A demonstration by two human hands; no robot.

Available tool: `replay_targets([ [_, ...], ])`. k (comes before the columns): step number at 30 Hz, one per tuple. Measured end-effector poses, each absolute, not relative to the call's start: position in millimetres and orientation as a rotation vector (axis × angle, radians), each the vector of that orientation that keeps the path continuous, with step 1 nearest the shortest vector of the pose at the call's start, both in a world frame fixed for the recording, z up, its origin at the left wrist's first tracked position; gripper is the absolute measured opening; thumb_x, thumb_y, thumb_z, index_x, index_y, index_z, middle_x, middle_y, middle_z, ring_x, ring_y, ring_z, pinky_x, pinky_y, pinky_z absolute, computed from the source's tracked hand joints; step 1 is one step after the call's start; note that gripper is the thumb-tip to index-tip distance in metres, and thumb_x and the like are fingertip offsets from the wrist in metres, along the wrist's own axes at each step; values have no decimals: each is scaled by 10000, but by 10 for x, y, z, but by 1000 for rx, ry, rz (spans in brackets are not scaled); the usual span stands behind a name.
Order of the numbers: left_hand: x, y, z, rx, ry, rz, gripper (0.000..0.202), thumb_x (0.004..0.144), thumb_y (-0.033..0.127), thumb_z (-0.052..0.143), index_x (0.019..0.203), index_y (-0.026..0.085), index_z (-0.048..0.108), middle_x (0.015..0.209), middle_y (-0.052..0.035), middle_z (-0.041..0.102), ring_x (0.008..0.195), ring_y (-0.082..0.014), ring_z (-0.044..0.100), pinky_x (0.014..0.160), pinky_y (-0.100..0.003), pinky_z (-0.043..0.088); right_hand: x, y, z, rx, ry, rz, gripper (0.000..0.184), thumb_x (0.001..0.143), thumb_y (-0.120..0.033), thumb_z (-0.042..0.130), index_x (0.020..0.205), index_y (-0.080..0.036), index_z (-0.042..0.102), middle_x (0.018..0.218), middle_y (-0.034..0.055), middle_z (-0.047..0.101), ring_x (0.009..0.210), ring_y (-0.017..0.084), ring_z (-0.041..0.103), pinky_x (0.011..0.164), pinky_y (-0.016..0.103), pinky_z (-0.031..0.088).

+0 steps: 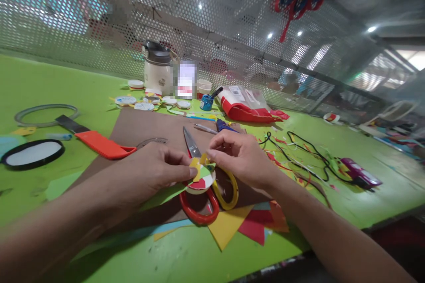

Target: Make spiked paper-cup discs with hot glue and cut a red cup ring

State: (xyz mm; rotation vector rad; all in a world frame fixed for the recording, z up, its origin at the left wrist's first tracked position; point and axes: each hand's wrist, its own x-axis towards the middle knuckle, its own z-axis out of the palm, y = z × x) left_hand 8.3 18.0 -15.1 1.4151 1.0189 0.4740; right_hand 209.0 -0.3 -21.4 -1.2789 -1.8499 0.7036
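Note:
My left hand (pixel 149 166) pinches the left edge of a small white round lid (pixel 201 190), its thumb against a yellow paper strip (pixel 197 171). Red, green and yellow paper pieces cover the top of the lid. At the lid's far edge, my right hand (pixel 245 154) has thumb and forefinger closed on a small yellow paper scrap (pixel 203 158). Beneath both hands, scissors (pixel 201 219) with one red and one yellow handle lie on a brown board (pixel 149 126), blades pointing away. Coloured paper pieces (pixel 229 225) lie by the board's near edge.
An orange-handled tool (pixel 102 143) and a black-rimmed oval (pixel 33 154) lie left. Behind stand a tumbler (pixel 157 70), a lit phone (pixel 186 79), several lids (pixel 144 106) and a blue paint jar (pixel 206 102). A red-and-clear bag (pixel 245 106), black cord (pixel 307 147) and purple device (pixel 360 172) lie right.

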Motion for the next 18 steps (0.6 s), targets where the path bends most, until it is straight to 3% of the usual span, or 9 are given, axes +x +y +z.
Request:
replay_targets([
  [3, 86, 178, -139, 1399, 1010, 447, 192, 669, 384, 754, 617, 199, 750, 778, -70, 754, 815, -269, 684, 655, -316, 536, 2106, 5, -206, -1262, -1826, 751, 99, 839, -260, 632, 807, -166, 643, 790, 17, 648, 688, 142, 576, 646, 300, 481],
  [10, 88, 168, -121, 1485, 1048, 473, 171, 682, 349, 700, 590, 211, 743, 715, -23, 731, 720, -192, 626, 622, -259, 456, 2058, 5, -208, -1353, -1819, 886, 114, 825, -288, 680, 820, -174, 674, 742, 7, 658, 659, 136, 582, 600, 275, 471],
  [15, 91, 179, -171, 1532, 1081, 429, 191, 680, 385, 712, 588, 220, 742, 660, 0, 706, 628, -158, 562, 569, -246, 397, 2019, 1, -207, -1402, -1840, 786, 63, 798, -164, 677, 737, -166, 661, 702, -18, 629, 627, 112, 554, 585, 253, 443],
  [18, 84, 183, -191, 1528, 1057, 453, 197, 691, 386, 706, 605, 213, 745, 700, -15, 725, 675, -180, 591, 597, -256, 421, 2014, -9, -211, -1410, -1849, 708, 86, 799, -154, 676, 718, -168, 648, 701, -23, 628, 628, 112, 553, 589, 253, 437],
])
